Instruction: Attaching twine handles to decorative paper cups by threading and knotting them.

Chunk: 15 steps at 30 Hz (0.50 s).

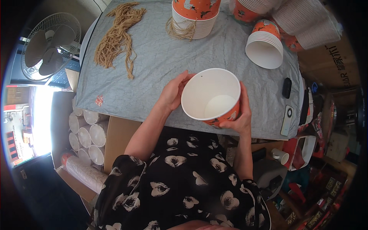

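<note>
An orange paper bucket with a white inside (211,96) is tilted toward me above the near edge of the grey-covered table (161,57). My left hand (173,92) presses against its left rim and wall. My right hand (239,115) wraps its right side and underside. A bundle of tan cords (117,36) lies at the table's far left. A small coil of cord (180,31) rests against a stack of orange buckets (195,17).
More nested bucket stacks (264,44) lie on their sides at the far right, with others (303,19) behind them. A black device (286,87) and a pale remote (286,120) sit at the table's right edge. A fan (50,46) stands left; a box of cups (86,138) sits below.
</note>
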Motion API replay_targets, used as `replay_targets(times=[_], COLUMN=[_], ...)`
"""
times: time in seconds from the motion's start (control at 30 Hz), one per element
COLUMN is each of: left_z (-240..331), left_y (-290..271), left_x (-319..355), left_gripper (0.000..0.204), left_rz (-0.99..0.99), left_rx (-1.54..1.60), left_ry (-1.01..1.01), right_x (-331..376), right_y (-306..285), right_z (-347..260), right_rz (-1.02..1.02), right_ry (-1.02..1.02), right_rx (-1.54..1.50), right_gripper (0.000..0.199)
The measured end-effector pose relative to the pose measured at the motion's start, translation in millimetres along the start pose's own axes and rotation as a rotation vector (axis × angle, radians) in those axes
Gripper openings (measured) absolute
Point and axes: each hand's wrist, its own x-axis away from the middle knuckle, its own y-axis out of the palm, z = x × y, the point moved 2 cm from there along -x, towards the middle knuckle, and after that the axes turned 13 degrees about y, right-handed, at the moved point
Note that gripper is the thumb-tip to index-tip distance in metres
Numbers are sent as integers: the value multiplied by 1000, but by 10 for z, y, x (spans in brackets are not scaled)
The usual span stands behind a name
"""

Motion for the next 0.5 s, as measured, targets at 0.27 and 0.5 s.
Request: replay_targets(times=[0.27,0.5], left_z=[67,213], left_y=[-96,-336], left_x=[-153,-10], left_gripper=[39,28], left_rz=[54,98], left_rx=[431,212], left_ry=[38,180], right_x=[172,-312], right_y=[-43,211], right_z=[575,621], right_rz=[66,238], right_ry=[98,18], right_rx=[26,-111], right_gripper=[135,107])
